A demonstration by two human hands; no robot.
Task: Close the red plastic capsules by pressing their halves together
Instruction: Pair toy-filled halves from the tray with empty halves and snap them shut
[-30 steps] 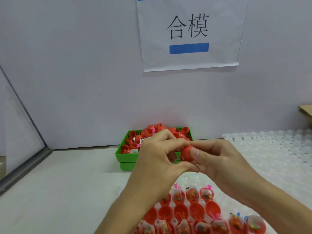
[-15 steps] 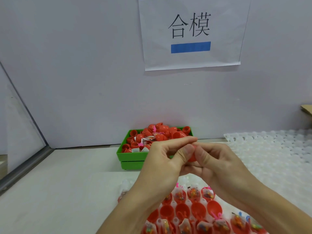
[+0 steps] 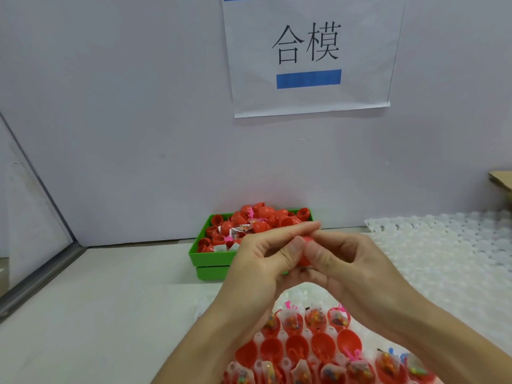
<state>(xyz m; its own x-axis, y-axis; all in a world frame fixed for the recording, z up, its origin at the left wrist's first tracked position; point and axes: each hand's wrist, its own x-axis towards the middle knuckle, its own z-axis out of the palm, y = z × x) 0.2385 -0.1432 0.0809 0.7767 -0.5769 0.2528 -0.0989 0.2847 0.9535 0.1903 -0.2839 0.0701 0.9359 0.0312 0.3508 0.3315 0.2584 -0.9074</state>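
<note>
Two hands meet at the centre of the view over a desk [image 3: 97,314], left hand [image 3: 257,261] and right hand [image 3: 340,261] both grasping one red capsule [image 3: 306,254], of which only a sliver shows between the thumbs. The shell looks light, thin and stiff, a smooth plastic likely to slip under bare skin; a hold on each half's dome, squeezing straight along the axis, seems the surest way to snap it shut without skewing the rim. At six o'clock from the hands, a white tray [image 3: 299,296] carries open red halves [image 3: 322,346], several holding small clear packets of coloured sweets. At twelve o'clock, against the wall, a green bin [image 3: 213,254] is heaped with more red capsules. At three o'clock lies a stack of bare white trays [image 3: 443,245]. A paper sign [image 3: 310,56] on the wall reads "合模" above a blue bar. No brand can be read on the packets.
</note>
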